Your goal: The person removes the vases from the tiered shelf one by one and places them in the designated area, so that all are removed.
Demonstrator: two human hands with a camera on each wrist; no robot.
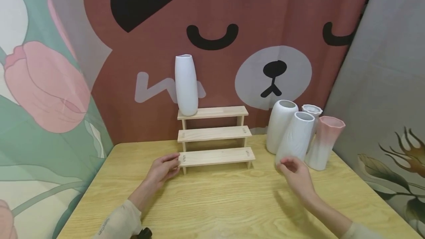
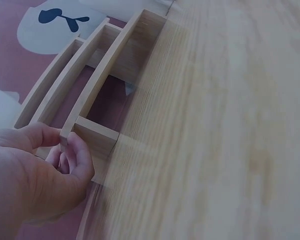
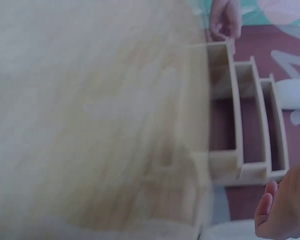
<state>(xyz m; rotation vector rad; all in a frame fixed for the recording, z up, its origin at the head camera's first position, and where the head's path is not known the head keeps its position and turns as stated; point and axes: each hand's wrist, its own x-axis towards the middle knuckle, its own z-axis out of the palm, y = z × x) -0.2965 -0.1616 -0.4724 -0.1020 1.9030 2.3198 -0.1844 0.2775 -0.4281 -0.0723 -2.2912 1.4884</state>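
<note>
A three-step wooden stand (image 1: 216, 156) stands on the table. My left hand (image 1: 163, 169) pinches the left end of its lowest step; in the left wrist view, the thumb and fingers (image 2: 80, 155) meet around that board end. One tall white vase (image 1: 186, 86) stands upright on the top step's left end. Loosely curled and holding nothing, my right hand (image 1: 297, 180) hovers at the base of a white textured vase (image 1: 295, 139). Whether it touches that vase is unclear. In the right wrist view, this right hand (image 3: 285, 207) shows at the lower right.
Beside the textured vase stand a rounded white vase (image 1: 280, 128), a fluted-rim white vase (image 1: 312, 109) partly hidden, and a pink-and-white vase (image 1: 324, 145). A bear-patterned curtain (image 1: 212, 73) hangs behind the wooden table (image 1: 216, 202). A small black object (image 1: 145, 233) lies near the left sleeve.
</note>
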